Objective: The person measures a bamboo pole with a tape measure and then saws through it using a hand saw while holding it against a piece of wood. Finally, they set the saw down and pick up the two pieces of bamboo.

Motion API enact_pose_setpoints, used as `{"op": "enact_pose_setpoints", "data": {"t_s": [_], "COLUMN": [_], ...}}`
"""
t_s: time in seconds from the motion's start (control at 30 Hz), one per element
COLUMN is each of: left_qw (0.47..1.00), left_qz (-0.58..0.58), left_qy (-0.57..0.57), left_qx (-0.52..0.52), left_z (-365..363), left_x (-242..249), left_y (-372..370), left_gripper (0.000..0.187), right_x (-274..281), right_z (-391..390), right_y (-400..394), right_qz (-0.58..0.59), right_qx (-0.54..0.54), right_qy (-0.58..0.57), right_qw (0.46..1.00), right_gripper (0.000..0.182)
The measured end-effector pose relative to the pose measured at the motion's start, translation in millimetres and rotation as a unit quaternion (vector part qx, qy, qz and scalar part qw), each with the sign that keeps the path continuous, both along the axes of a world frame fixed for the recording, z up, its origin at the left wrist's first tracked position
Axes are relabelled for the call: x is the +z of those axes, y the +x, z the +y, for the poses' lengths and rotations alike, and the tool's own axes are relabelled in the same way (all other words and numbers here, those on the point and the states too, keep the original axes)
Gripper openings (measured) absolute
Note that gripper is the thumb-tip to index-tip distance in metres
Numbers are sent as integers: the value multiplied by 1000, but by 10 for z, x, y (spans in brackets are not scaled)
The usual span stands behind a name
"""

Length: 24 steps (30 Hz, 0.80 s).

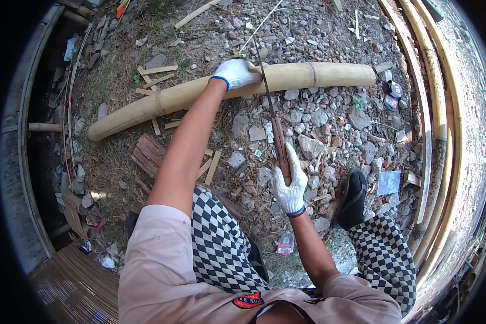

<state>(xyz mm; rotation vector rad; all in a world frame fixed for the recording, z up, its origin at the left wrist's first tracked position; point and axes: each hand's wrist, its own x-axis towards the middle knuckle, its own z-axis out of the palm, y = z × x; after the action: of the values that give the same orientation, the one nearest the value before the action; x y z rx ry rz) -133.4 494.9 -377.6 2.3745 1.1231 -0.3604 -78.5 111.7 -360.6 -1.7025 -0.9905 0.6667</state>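
Observation:
A thick bamboo pole [291, 77] lies across the rubble in front of me, slightly bowed, its left end nearer to me. My left hand [235, 74], in a white glove with a blue cuff, is closed over the pole near its middle. My right hand [290, 186], gloved the same way, grips the brown handle of a hand saw [275, 127]. Its long dark blade points away from me and crosses the pole just right of my left hand. I see the blade nearly edge-on, so its teeth cannot be made out.
Stones and rubble [313, 146] cover the ground between my feet. Split bamboo strips [213, 167] and a reddish-brown wood piece [148, 155] lie at left. Long bamboo poles [440, 108] run along the right. A ditch with a concrete edge [24, 129] borders the far left.

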Motion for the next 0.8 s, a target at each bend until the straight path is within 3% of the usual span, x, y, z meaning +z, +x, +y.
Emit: {"op": "enact_pose_setpoints", "data": {"t_s": [0.13, 0.17, 0.3, 0.43, 0.67, 0.8], "left_qw": [1000, 999, 999, 1000, 1000, 999], "left_qz": [-10, -31, -31, -13, -24, -29], "left_qy": [-5, -2, 14, -4, -2, -12], "left_qx": [2, 21, 19, 13, 12, 19], "left_z": [-12, -34, -36, -30, -39, -2], "left_x": [8, 22, -24, 7, -3, -39], "left_y": [4, 8, 8, 13, -2, 2], "left_gripper": [57, 64, 62, 55, 56, 60], "right_x": [-13, -59, -54, 94, 12, 80], "right_z": [-224, -347, -260, 15, -264, 183], "right_y": [-9, -2, -12, -58, -98, -81], "right_qz": [-98, -7, -51, -5, -40, -41], "right_qx": [7, 12, 8, -17, -9, -22], "right_qy": [30, -14, 14, -5, -8, 16], "right_qw": [995, 1000, 999, 1000, 999, 999], "right_gripper": [65, 64, 64, 61, 61, 61]}}
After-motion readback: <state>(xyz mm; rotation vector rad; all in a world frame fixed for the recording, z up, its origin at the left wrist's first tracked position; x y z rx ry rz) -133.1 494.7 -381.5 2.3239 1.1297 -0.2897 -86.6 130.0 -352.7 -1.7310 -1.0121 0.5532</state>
